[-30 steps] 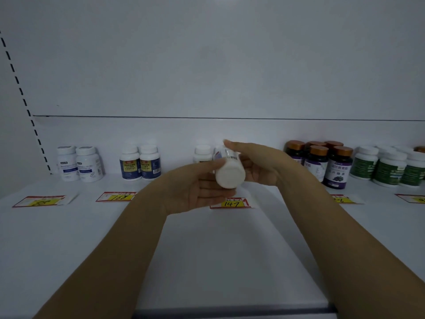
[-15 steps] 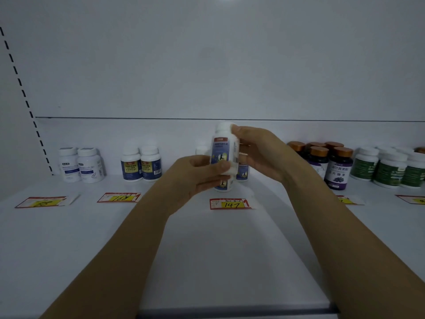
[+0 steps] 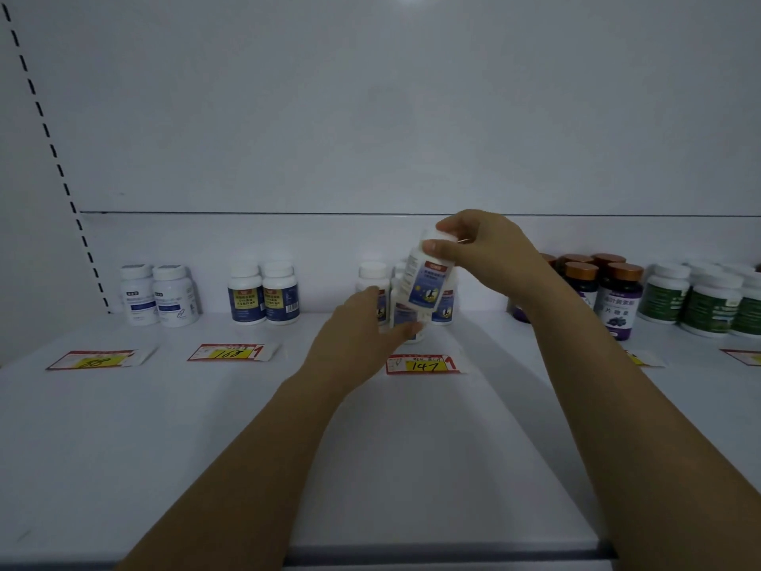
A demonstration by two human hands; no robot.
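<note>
My right hand pinches the white cap of a white pill bottle with a blue label. It holds the bottle tilted in the air above the shelf. Just below it a second, similar bottle stands on the shelf behind the price tag marked 147. My left hand is at this lower bottle, fingers curled across its front and thumb at its left side. More bottles of this kind stand behind, partly hidden.
Along the back of the shelf stand white bottles, blue-and-yellow labelled bottles, dark bottles with copper caps and green-labelled bottles. Price tags marked 168 and another lie at the left.
My right hand has shifted its hold to the cap and tilted the bottle up and to the right. My left hand has let go of it and dropped to the lower bottle.
</note>
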